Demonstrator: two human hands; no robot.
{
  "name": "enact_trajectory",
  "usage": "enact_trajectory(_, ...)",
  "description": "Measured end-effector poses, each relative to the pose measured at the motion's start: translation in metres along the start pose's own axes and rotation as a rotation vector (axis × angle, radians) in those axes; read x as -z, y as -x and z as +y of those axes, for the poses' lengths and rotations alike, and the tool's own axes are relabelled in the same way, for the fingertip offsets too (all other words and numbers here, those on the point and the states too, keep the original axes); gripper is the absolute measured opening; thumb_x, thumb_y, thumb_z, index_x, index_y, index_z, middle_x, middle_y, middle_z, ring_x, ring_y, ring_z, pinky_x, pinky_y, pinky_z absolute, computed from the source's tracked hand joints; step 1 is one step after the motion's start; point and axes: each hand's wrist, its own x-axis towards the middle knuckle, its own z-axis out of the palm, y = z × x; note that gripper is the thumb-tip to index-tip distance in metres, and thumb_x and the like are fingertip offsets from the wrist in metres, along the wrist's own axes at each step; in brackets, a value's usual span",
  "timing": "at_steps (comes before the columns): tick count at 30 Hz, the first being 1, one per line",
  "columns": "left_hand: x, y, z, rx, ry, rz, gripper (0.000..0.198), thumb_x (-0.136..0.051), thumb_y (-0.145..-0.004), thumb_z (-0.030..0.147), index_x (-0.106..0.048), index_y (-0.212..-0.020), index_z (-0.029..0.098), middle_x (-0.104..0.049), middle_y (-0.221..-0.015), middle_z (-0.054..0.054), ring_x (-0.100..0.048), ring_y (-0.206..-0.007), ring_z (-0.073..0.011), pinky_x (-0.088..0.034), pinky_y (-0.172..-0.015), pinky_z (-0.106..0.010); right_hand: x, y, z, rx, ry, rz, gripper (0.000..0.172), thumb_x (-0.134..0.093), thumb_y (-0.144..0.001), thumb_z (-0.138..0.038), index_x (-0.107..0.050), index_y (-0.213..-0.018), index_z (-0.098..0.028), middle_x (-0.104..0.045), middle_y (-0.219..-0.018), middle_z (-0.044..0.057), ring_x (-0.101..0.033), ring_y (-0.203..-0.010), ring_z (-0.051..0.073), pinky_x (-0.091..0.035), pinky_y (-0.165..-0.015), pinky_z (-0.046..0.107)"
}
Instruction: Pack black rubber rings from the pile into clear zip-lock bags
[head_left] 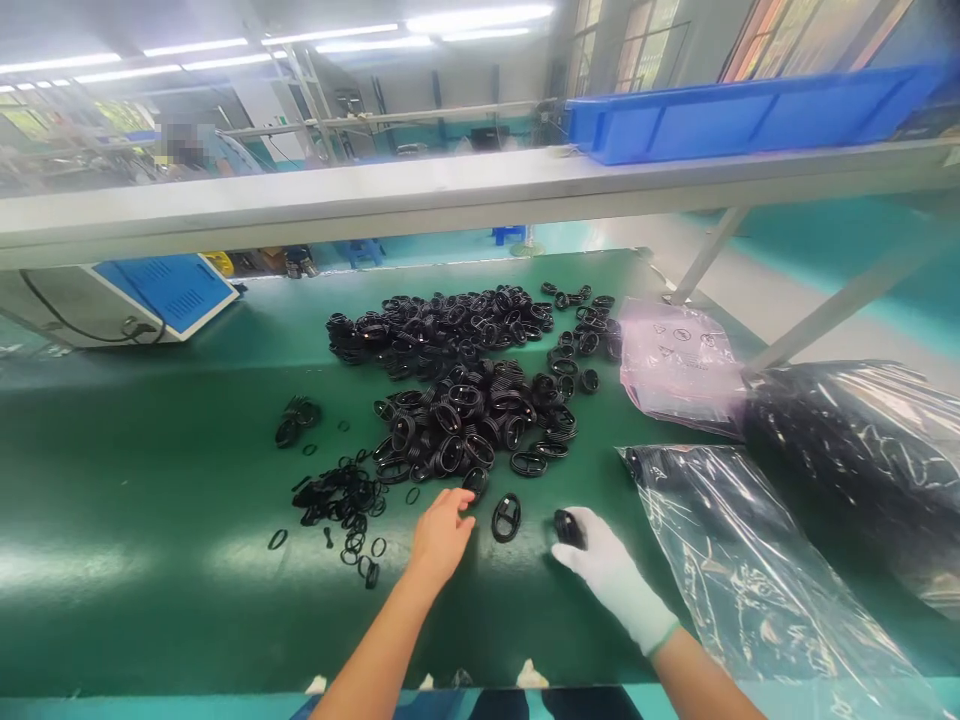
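A big heap of black oval rubber rings [465, 400] covers the middle of the green table [150, 480]. My bare left hand [441, 535] lies on the table, fingers stretched toward the heap's near edge, touching a ring there. My right hand [607, 570], in a white glove, has its fingers closed round a black ring part [568, 527]. One single oval ring [507, 517] lies flat between the two hands. To the left sits a scatter of small thin black rings [337, 500].
Clear plastic bags of black parts [750, 570] lie at the right, a pink bag [679, 360] behind them. A blue-topped machine [142, 300] stands at the back left. A shelf [450, 195] with a blue bin [750, 110] runs overhead. A person sits far back left.
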Motion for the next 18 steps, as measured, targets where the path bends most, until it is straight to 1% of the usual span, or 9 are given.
enact_trajectory(2,-0.006,-0.003,0.001,-0.138,-0.232,-0.046,0.06,-0.051,-0.063,0.007,-0.045,-0.119,0.029,-0.047,-0.123,-0.002,-0.047,-0.107,-0.0216,-0.039,-0.089,-0.036,-0.004,-0.005,-0.001,-0.025,0.091,0.038,0.046,-0.062,-0.06,-0.025,-0.049,-0.104,-0.018,-0.054,-0.104,0.009,-0.054,-0.093,0.022,-0.043,-0.078,0.034)
enact_trajectory(4,-0.02,-0.011,0.01,-0.306,-0.385,-0.153,0.083,-0.054,-0.054,-0.001,-0.033,-0.128,0.029,-0.032,-0.137,-0.003,-0.035,-0.119,-0.027,-0.03,-0.097,-0.041,-0.009,-0.01,-0.006,-0.061,0.027,-0.069,0.044,-0.058,-0.064,-0.03,-0.048,-0.105,-0.017,-0.058,-0.099,0.008,-0.057,-0.083,0.02,-0.045,-0.064,0.029)
enact_trajectory(5,-0.027,-0.017,0.017,-0.346,-0.432,-0.207,0.088,-0.055,-0.05,-0.003,-0.031,-0.13,0.027,-0.031,-0.138,-0.006,-0.033,-0.12,-0.029,-0.028,-0.098,-0.043,-0.011,-0.013,-0.009,-0.075,-0.008,-0.114,0.043,-0.056,-0.066,-0.033,-0.047,-0.105,-0.017,-0.06,-0.096,0.008,-0.058,-0.078,0.018,-0.044,-0.057,0.026)
enact_trajectory(7,-0.037,-0.027,0.027,-0.34,-0.468,-0.288,0.085,-0.057,-0.047,-0.005,-0.037,-0.125,0.019,-0.041,-0.129,-0.013,-0.038,-0.115,-0.0309,-0.029,-0.096,-0.045,-0.015,-0.018,-0.011,-0.09,-0.023,-0.128,0.038,-0.054,-0.069,-0.036,-0.05,-0.101,-0.015,-0.061,-0.09,0.008,-0.058,-0.07,0.016,-0.04,-0.047,0.022)
enact_trajectory(10,-0.037,-0.034,0.029,-0.305,-0.453,-0.314,0.068,-0.06,-0.048,-0.002,-0.048,-0.113,0.016,-0.053,-0.111,-0.013,-0.047,-0.105,-0.0287,-0.035,-0.091,-0.041,-0.017,-0.025,-0.005,-0.086,-0.015,-0.097,0.036,-0.057,-0.067,-0.033,-0.052,-0.097,-0.014,-0.061,-0.086,0.008,-0.056,-0.064,0.015,-0.036,-0.041,0.02)
enact_trajectory(12,-0.033,-0.03,0.023,-0.29,-0.372,-0.31,0.067,-0.063,-0.054,0.008,-0.043,-0.116,0.02,-0.052,-0.111,-0.01,-0.05,-0.101,-0.0242,-0.039,-0.087,-0.036,-0.016,-0.028,0.001,-0.083,-0.032,-0.09,0.039,-0.058,-0.066,-0.03,-0.051,-0.101,-0.015,-0.06,-0.088,0.008,-0.055,-0.062,0.013,-0.037,-0.04,0.02)
enact_trajectory(14,-0.033,-0.023,0.014,-0.237,-0.155,-0.307,0.072,-0.065,-0.058,0.019,-0.035,-0.123,0.025,-0.052,-0.11,-0.005,-0.052,-0.096,-0.0192,-0.042,-0.083,-0.03,-0.014,-0.029,0.005,-0.064,-0.057,-0.108,0.04,-0.056,-0.067,-0.029,-0.05,-0.104,-0.016,-0.058,-0.087,0.007,-0.055,-0.062,0.013,-0.041,-0.043,0.02)
enact_trajectory(16,-0.04,-0.016,0.007,-0.156,0.088,-0.296,0.075,-0.067,-0.058,0.024,-0.032,-0.125,0.029,-0.052,-0.106,-0.002,-0.052,-0.094,-0.0166,-0.042,-0.083,-0.028,-0.012,-0.029,0.006,-0.03,-0.076,-0.144,0.036,-0.054,-0.069,-0.028,-0.053,-0.103,-0.015,-0.057,-0.082,0.005,-0.054,-0.063,0.012,-0.043,-0.047,0.021)
enact_trajectory(18,-0.051,-0.011,0.002,-0.101,0.212,-0.274,0.076,-0.069,-0.056,0.022,-0.035,-0.124,0.03,-0.052,-0.108,-0.001,-0.05,-0.098,-0.0169,-0.04,-0.086,-0.029,-0.011,-0.028,0.003,0.003,-0.075,-0.178,0.033,-0.053,-0.069,-0.026,-0.056,-0.099,-0.015,-0.055,-0.075,0.002,-0.052,-0.06,0.011,-0.043,-0.047,0.02)
